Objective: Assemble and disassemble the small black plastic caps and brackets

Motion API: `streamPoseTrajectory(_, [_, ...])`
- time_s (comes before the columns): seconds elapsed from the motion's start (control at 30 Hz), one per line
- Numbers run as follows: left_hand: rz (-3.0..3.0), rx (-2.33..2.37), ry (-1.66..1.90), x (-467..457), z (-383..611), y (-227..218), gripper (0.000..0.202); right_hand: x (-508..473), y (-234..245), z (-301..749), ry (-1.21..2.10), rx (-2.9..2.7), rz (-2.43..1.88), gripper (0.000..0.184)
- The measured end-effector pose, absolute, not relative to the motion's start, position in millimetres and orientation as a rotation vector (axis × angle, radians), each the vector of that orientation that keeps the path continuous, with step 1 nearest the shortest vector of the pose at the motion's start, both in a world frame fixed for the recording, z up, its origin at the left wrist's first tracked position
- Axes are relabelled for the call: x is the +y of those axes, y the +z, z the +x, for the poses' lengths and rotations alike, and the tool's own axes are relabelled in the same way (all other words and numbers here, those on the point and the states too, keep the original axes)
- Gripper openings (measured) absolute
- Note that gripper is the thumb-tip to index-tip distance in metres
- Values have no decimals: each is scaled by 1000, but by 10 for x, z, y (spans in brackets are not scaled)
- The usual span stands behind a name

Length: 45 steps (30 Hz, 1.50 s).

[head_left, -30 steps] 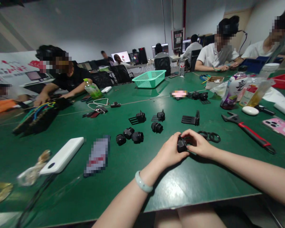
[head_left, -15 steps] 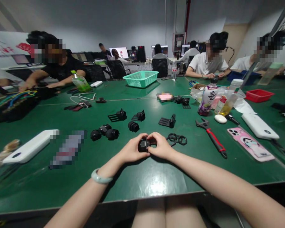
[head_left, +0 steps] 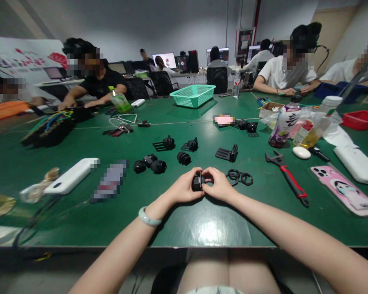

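My left hand [head_left: 185, 188] and my right hand [head_left: 218, 185] meet over the green table [head_left: 202, 222], both closed on one small black plastic fitting [head_left: 198, 182] held between the fingertips. A pale bangle sits on my left wrist. Just right of my hands lie black rubber rings [head_left: 241, 176]. Beyond them are a black ribbed cap [head_left: 184, 157], three black caps in a cluster [head_left: 149, 164] and black clip brackets [head_left: 227, 153].
A red-handled adjustable wrench [head_left: 290, 176], a pink phone [head_left: 345, 190] and bottles [head_left: 283, 122] lie to the right. A white power bank [head_left: 72, 175] lies left, a teal basket [head_left: 192, 95] far off. Other people sit around the table.
My hands keep hold of the black fitting and barely shift on the table. The view has swung back to the left and dipped a little.
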State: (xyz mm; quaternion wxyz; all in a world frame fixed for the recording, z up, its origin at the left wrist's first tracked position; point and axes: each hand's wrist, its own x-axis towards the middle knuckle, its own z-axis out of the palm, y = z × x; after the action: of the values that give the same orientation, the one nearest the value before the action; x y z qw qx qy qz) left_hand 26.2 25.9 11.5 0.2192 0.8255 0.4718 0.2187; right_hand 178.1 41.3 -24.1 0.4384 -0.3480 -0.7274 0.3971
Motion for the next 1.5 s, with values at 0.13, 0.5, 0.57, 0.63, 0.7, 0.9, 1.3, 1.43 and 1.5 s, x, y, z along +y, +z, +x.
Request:
streamPoseTrajectory(0.13, [2289, 1359, 597, 231, 256, 70, 56, 395, -259, 1763, 1006, -1808, -872, 29])
streamPoseTrajectory(0.5, [2285, 1409, 532, 220, 183, 72, 51, 355, -202, 1767, 933, -1813, -807, 28])
streamPoseTrajectory(0.57, [2272, 1424, 518, 219, 169, 63, 52, 357, -212, 1742, 969, -1764, -849, 27])
streamPoseTrajectory(0.63, [2257, 1424, 511, 217, 158, 59, 52, 353, -209, 1720, 1011, -1738, -903, 30])
streamPoseTrajectory(0.7, [2242, 1417, 505, 215, 149, 60, 52, 342, -186, 1716, 991, -1787, -964, 31])
streamPoseTrajectory(0.9, [2218, 1414, 495, 215, 147, 66, 52, 301, -100, 1782, 818, -2015, -944, 30])
streamPoseTrajectory(1.3, [2175, 1434, 448, 239, 218, 129, 49, 306, -61, 1823, 889, -1978, -924, 33])
streamPoseTrajectory(1.43, [2168, 1438, 434, 264, 244, 128, 47, 291, -63, 1825, 878, -2014, -1124, 33])
streamPoseTrajectory(1.5, [2163, 1430, 417, 278, 268, 131, 48, 287, -62, 1832, 804, -2087, -1143, 29])
